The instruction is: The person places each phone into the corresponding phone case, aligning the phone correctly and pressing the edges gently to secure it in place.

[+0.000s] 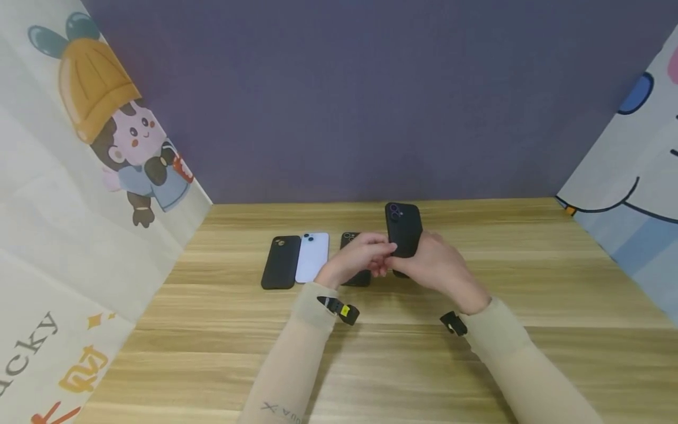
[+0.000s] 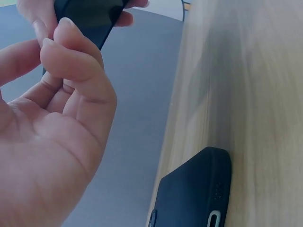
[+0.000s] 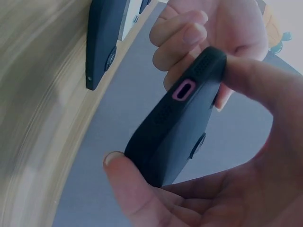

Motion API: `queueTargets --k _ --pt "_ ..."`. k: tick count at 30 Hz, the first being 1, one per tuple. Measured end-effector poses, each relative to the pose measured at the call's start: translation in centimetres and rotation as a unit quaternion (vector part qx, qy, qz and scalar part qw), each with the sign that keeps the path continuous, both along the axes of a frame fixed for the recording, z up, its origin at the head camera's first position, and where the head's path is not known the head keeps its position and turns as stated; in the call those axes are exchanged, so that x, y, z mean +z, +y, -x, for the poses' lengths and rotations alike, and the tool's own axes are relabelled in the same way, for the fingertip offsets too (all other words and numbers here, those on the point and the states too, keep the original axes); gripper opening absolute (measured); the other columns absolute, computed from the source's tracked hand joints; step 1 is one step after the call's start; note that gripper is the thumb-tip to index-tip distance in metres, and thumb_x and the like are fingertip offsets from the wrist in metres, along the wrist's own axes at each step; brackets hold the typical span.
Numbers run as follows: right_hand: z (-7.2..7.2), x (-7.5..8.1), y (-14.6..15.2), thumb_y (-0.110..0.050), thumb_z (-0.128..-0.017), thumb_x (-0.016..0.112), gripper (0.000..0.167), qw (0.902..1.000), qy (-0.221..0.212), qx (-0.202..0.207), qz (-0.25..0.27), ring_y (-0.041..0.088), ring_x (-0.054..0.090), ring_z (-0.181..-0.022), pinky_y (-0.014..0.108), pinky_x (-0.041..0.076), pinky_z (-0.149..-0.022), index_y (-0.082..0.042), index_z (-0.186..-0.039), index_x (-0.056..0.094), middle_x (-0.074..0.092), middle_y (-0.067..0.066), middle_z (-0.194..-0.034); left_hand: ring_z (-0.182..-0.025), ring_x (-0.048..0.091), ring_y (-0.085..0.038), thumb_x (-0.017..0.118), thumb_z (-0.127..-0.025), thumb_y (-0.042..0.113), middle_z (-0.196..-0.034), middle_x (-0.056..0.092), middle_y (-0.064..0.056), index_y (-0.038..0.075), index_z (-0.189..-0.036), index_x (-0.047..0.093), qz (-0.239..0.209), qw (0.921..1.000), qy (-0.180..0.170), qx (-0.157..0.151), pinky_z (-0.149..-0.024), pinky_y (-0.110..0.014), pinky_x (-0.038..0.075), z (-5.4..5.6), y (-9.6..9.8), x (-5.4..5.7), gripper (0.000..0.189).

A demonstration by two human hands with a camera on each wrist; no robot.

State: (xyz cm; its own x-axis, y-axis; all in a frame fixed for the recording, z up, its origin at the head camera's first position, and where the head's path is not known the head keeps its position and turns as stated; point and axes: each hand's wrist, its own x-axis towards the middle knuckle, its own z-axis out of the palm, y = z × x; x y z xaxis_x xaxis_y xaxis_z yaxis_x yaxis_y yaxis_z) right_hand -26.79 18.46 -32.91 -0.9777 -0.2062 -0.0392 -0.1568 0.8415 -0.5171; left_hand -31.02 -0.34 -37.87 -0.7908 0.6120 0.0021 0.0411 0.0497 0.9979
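A phone in a black case (image 1: 405, 227) is held above the table, its camera side facing up towards the head. My right hand (image 1: 439, 265) grips its lower part by the edges, thumb on one side and fingers on the other. In the right wrist view the bottom edge of the phone (image 3: 175, 123) shows a pink-rimmed charging port. My left hand (image 1: 360, 256), fingers curled, pinches the phone's left edge. Below the left hand lies another black-cased phone (image 1: 361, 278), partly hidden; its port end shows in the left wrist view.
On the wooden table (image 1: 381, 365), a pale lavender phone (image 1: 312, 259) lies against a black phone case (image 1: 281, 263) on the left; I cannot tell whether that case holds a phone. A dark panel (image 1: 339, 100) stands along the table's back edge, with printed cloths at both sides.
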Motion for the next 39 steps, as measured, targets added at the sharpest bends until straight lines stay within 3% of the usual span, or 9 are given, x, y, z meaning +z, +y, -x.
queueTargets --k 6,16,23,28,35,39 --pt "0.0 0.0 0.4 -0.069 -0.081 0.069 0.065 0.9999 -0.011 -0.005 -0.008 0.023 0.056 -0.070 0.035 0.042 -0.057 -0.010 -0.106 0.067 0.065 0.007 -0.090 -0.061 0.060 -0.019 0.053 -0.106 0.021 -0.070 0.061 -0.006 0.005 -0.083 0.057 0.033 0.9991 0.024 0.007 -0.057 -0.029 0.048 0.1 0.3 -0.3 0.028" --pt "0.1 -0.8 0.3 -0.071 -0.079 0.069 0.077 0.9987 0.009 -0.033 -0.039 0.027 0.058 -0.076 0.035 0.043 -0.054 0.001 -0.108 0.064 0.065 0.015 -0.096 -0.060 0.060 -0.018 0.053 -0.107 0.023 -0.068 0.061 -0.006 0.004 -0.085 0.061 0.071 0.9960 0.049 0.021 -0.056 -0.027 0.049 0.2 0.7 -0.7 0.030" --pt "0.2 -1.0 0.4 -0.068 -0.081 0.067 0.065 0.9984 -0.005 -0.043 -0.037 0.026 0.054 -0.067 0.035 0.041 -0.051 -0.004 -0.093 0.065 0.061 0.012 -0.085 -0.061 0.061 -0.018 0.055 -0.106 0.024 -0.072 0.063 -0.008 0.005 -0.086 0.066 0.109 0.9904 0.074 0.040 -0.056 -0.029 0.051 0.1 0.9 -0.6 0.030" --pt "0.7 -1.4 0.5 -0.062 -0.081 0.067 0.059 0.9978 -0.013 -0.050 -0.042 0.027 0.055 -0.070 0.036 0.042 -0.053 -0.003 -0.091 0.065 0.061 0.014 -0.090 -0.063 0.062 -0.019 0.054 -0.106 0.024 -0.075 0.064 -0.007 0.006 -0.088 0.069 0.149 0.9835 0.094 0.042 -0.059 -0.033 0.053 0.1 0.8 -0.5 0.030" --pt "1.3 -2.2 1.2 -0.051 -0.085 0.062 0.058 0.9956 -0.031 -0.052 -0.071 0.031 0.056 -0.077 0.037 0.044 -0.057 0.005 -0.101 0.062 0.058 0.021 -0.104 -0.065 0.062 -0.019 0.053 -0.106 0.021 -0.079 0.067 -0.013 0.001 -0.112 0.072 0.179 0.9778 0.092 0.056 -0.061 -0.028 0.053 0.0 0.2 0.0 0.029" --pt "1.6 -2.6 1.5 -0.049 -0.084 0.061 0.051 0.9941 -0.045 -0.051 -0.085 0.029 0.055 -0.072 0.037 0.043 -0.054 0.001 -0.090 0.064 0.059 0.019 -0.096 -0.064 0.060 -0.017 0.052 -0.106 0.020 -0.085 0.068 -0.023 -0.002 -0.118 0.070 0.191 0.9745 0.092 0.073 -0.061 -0.027 0.052 0.0 -0.3 0.5 0.031"
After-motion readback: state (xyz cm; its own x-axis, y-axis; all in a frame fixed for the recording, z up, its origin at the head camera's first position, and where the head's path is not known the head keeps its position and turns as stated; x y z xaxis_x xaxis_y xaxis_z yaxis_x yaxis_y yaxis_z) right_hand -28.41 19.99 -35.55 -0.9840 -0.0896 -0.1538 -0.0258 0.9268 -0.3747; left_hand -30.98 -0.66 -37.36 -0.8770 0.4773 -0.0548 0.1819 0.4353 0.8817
